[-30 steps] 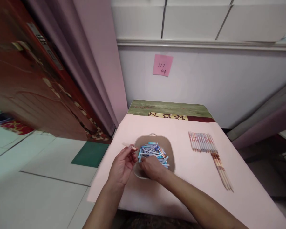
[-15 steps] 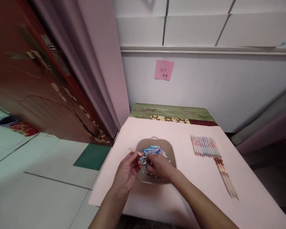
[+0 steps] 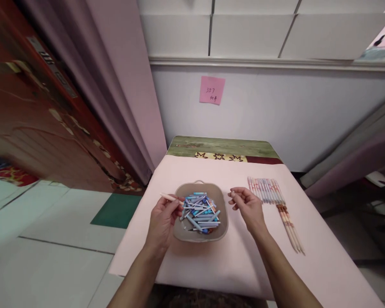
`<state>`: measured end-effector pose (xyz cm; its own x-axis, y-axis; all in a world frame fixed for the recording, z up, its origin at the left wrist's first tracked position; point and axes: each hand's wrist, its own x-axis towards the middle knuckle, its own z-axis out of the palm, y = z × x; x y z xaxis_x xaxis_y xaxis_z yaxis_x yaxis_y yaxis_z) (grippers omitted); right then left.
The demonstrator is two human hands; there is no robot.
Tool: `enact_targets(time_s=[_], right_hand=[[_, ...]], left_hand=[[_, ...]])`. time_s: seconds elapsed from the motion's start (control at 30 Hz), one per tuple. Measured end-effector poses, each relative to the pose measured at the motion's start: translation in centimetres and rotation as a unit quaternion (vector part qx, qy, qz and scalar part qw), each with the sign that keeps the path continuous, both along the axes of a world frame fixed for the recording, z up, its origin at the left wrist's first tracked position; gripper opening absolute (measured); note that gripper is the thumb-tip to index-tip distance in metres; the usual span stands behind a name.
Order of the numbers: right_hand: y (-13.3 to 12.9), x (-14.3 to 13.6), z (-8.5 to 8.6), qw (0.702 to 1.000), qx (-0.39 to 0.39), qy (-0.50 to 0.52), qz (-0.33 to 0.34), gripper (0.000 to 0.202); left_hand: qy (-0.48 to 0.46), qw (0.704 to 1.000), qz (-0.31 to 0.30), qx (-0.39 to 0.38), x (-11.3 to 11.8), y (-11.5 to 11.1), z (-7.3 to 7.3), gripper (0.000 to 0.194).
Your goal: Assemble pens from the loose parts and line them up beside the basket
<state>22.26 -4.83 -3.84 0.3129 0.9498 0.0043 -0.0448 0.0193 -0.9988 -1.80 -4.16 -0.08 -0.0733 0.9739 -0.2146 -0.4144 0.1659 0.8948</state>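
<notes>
My left hand, at the left rim of the basin, pinches a cream pen barrel with its pointed end up to the left. A beige basin holds a loose heap of blue, white and lilac pen parts. Just right of the basin, my right hand is raised with thumb and fingertips together; whatever they hold is too small to make out. Beyond that hand lies a row of assembled pens, side by side. Several cream pens with brown ends lie below the row.
The table has a pale pink cover and a green patterned far edge. A pink note is stuck to the wall behind it. On the left are a purple curtain and a reddish-brown door.
My right hand has come up out of the basin and moved right, uncovering the heap of parts. The left hand still holds the cream barrel. The whole view has shifted slightly.
</notes>
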Motion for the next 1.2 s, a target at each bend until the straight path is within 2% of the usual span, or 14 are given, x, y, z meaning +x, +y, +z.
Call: enact_targets(time_s=[0.07, 0.13, 0.17, 0.2, 0.23, 0.3, 0.43, 0.57, 0.63, 0.73, 0.87, 1.0, 1.1, 1.2], right_hand=[[0.1, 0.8, -0.2, 1.000, 0.003, 0.005, -0.027, 0.033], [-0.1, 1.1, -0.6, 0.999, 0.008, 0.009, -0.041, 0.031], [-0.2, 1.1, -0.8, 0.999, 0.010, 0.012, -0.042, 0.031], [-0.4, 1.1, -0.9, 0.999, 0.011, 0.017, -0.041, 0.030], [-0.6, 1.1, -1.1, 0.999, 0.010, 0.024, -0.037, 0.030], [-1.1, 1.2, -1.3, 0.999, 0.004, 0.038, -0.030, 0.030], [-1.8, 2.0, -1.6, 0.998, -0.009, 0.051, -0.029, 0.032], [-2.3, 2.9, -1.8, 0.998, -0.011, 0.049, -0.033, 0.033], [-2.4, 3.2, -1.8, 0.998, -0.012, 0.045, -0.036, 0.034], [-2.4, 3.4, -1.8, 0.998, -0.014, 0.043, -0.036, 0.035], [-2.2, 3.3, -1.8, 0.998, -0.009, 0.048, -0.026, 0.034], [-2.0, 2.5, -1.4, 0.997, 0.011, 0.067, -0.033, 0.038], [-1.8, 1.1, -0.8, 0.996, 0.010, 0.084, -0.018, 0.040], [-1.9, -0.8, 0.2, 0.995, 0.005, 0.098, 0.014, 0.034]], left_hand=[[0.061, 0.997, -0.029, 0.031, 0.5, 0.7, -0.3, 0.024], [0.186, 0.975, -0.094, 0.073, 1.4, 1.7, -0.9, 0.021], [0.270, 0.948, -0.132, 0.104, 2.0, 2.4, -1.3, 0.020], [0.370, 0.899, -0.179, 0.148, 2.6, 3.1, -1.7, 0.019], [0.481, 0.824, -0.223, 0.200, 3.3, 3.9, -2.1, 0.019], [0.536, 0.768, -0.261, 0.232, 4.7, 5.3, -2.7, 0.012], [0.586, 0.688, -0.340, 0.261, 6.8, 7.0, -3.8, 0.015], [0.601, 0.654, -0.386, 0.251, 7.8, 7.4, -5.1, 0.016], [0.589, 0.667, -0.388, 0.241, 8.0, 7.4, -5.7, 0.016], [0.551, 0.715, -0.364, 0.230, 7.6, 7.3, -5.7, 0.015], [0.500, 0.776, -0.303, 0.237, 5.9, 6.6, -3.7, 0.014], [0.457, 0.820, -0.234, 0.252, 4.1, 4.2, -1.3, 0.007], [0.310, 0.920, -0.159, 0.179, 3.9, 1.6, -0.5, 0.005], [0.147, 0.977, -0.143, 0.059, 4.2, -0.3, -0.3, 0.013]])
